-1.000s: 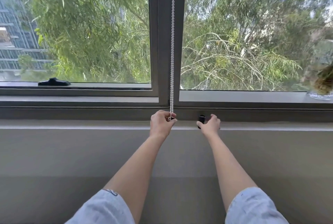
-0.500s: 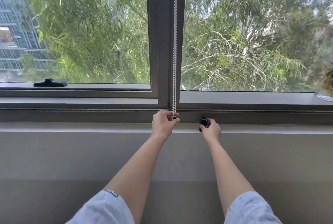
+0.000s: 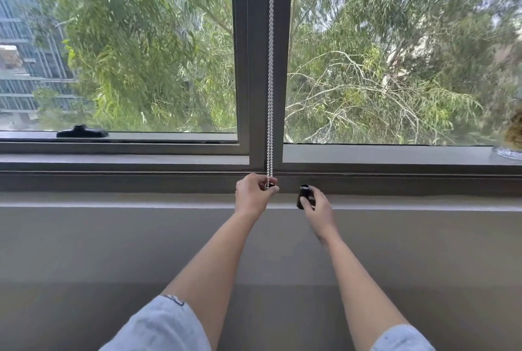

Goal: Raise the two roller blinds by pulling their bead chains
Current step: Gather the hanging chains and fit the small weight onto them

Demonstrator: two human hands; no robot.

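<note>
Stood before a wide grey-framed double window (image 3: 260, 164), both panes bare of any blind fabric as far up as the view reached, so the blinds themselves lay out of sight above. Ran along the bottom a long grey sill ledge (image 3: 113, 200). Rose between the panes a grey vertical mullion (image 3: 254, 68). Hung down the mullion a white beaded chain loop (image 3: 271, 68), two strands close together, taut and straight from the top edge down to the left hand (image 3: 252, 195).

Closed around the chain's lowest point, that left hand, thumb and forefinger pinching the beads just above the sill. Held in the right hand (image 3: 317, 209), near the left but apart from it, a small black cylindrical piece (image 3: 304, 195), gripped between thumb and fingers; what it was could not be told, perhaps a chain weight or tensioner.

Judged light, limp and smooth, the chain: no stiffness, apt to slip through a loose pinch bead by bead, and thin enough to snap at its joiner under a jerk. Best taken on one strand only, high enough for a long stroke, pinched firmly between two beads, drawn straight down in line with the mullion, steadily.
</note>
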